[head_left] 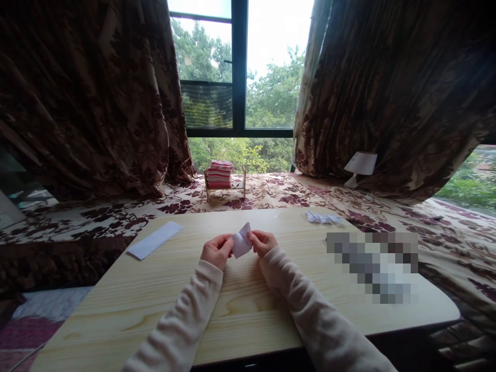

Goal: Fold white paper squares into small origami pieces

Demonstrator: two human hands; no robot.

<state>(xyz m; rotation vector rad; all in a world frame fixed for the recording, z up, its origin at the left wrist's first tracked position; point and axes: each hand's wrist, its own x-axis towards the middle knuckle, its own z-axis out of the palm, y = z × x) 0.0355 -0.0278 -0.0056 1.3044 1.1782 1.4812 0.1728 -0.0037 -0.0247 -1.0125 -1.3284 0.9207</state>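
A small piece of folded white paper is held up over the middle of the table between both hands. My left hand pinches its left edge between thumb and fingers. On the other side, my right hand grips the right edge, close to a corner that points upward. Creases divide the paper into angled flaps. A long white paper strip stack lies flat to the left of my hands. Several small folded paper pieces stand in a row at the table's far right.
The wooden table backs onto a ledge with floral cloth. On the ledge are a little wooden rack with folded pink-striped cloths and a white lamp. A blurred-out patch covers something at the table's right.
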